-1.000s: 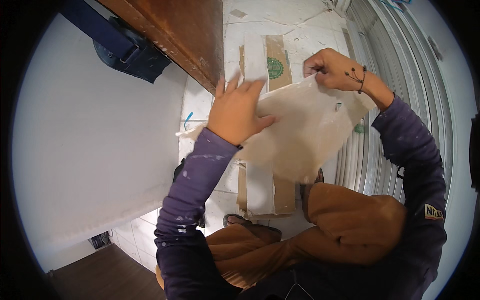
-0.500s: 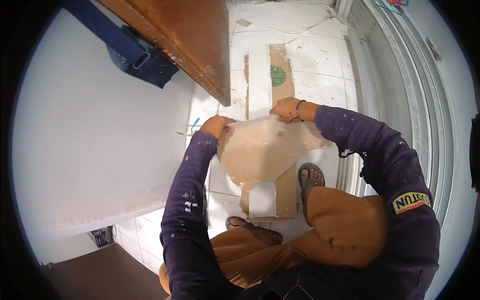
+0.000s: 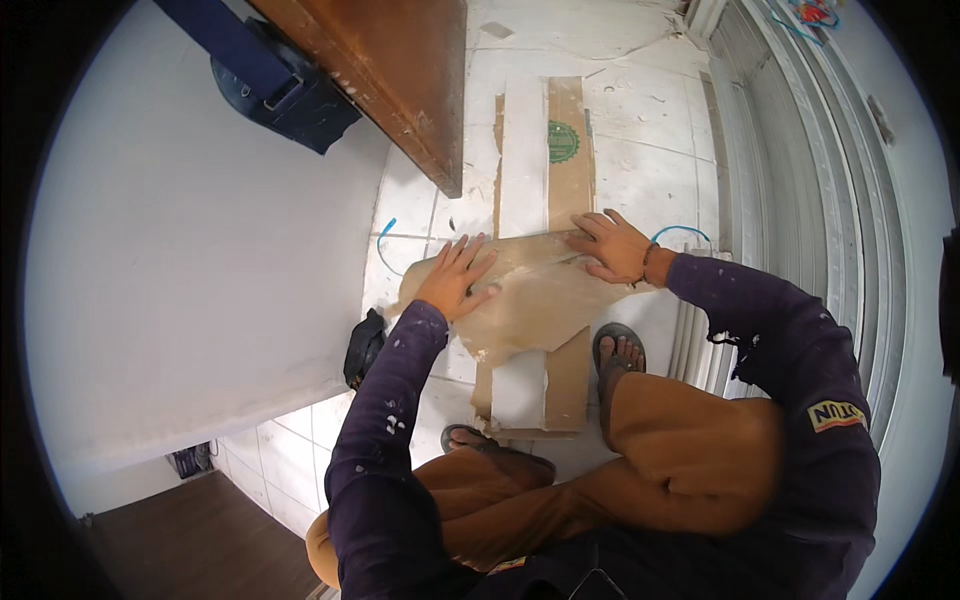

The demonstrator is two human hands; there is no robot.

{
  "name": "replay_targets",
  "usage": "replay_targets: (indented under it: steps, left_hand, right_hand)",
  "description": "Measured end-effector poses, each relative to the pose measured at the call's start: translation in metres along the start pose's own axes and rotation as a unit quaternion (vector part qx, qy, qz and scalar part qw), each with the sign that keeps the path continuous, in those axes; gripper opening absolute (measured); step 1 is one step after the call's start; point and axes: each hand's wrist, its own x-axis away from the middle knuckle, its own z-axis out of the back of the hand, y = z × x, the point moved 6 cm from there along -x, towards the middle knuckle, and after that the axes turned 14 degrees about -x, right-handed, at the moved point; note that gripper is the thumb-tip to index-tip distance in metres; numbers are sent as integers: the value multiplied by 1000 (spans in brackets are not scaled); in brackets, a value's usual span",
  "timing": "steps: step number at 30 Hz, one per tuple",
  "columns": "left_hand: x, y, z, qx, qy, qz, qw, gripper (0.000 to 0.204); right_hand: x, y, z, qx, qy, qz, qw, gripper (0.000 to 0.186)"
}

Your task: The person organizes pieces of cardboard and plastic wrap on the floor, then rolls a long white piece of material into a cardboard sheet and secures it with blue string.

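A torn sheet of tan cardboard or paper (image 3: 530, 309) lies low over the tiles in front of my feet, its edges ragged. On its left part rests my left hand (image 3: 457, 281), fingers spread and the palm down. My right hand (image 3: 612, 246) lies flat near the sheet's far right edge, fingers stretched out. Under the sheet runs a longer flat cardboard piece (image 3: 568, 190) with a white strip along its middle and a round green print. Its near end shows between my sandalled feet.
A brown wooden door edge (image 3: 420, 130) juts in at upper left, beside a dark bag (image 3: 285, 110) on a strap. Sliding-door tracks (image 3: 800, 170) line the right. A blue cord (image 3: 381, 245) and a black object (image 3: 364, 348) lie by the white wall panel (image 3: 210, 250). Debris dots the tiles.
Both hands have let go of the sheet's far edge and now lie spread on it. The sheet has come down flatter, with its far part folded or creased. The black object at left has come into view.
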Motion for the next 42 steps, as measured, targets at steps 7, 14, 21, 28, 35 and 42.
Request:
replay_targets:
  steps: [7,14,21,28,35,42]
  left_hand:
    - [-42,-33,14,155,-76,126,977,66]
    - [-47,-22,32,110,-174,46,978,59]
    - [-19,3,10,-103,-106,24,989,55]
    - [0,12,-7,-166,-73,-26,983,87]
    - [-24,-3,19,132,-80,18,988,74]
    - [-27,28,38,38,-124,52,990,48]
  right_hand:
    - [-14,46,-29,-251,-60,-176,950,41]
    - [-30,39,-27,-294,-263,-220,892,47]
    - [-19,15,-17,-159,-150,-136,966,37]
    - [-7,18,-9,-191,-111,-67,973,45]
    - [-2,34,-7,-194,-51,-46,979,52]
    - [-2,31,-20,-282,-137,-190,930,45]
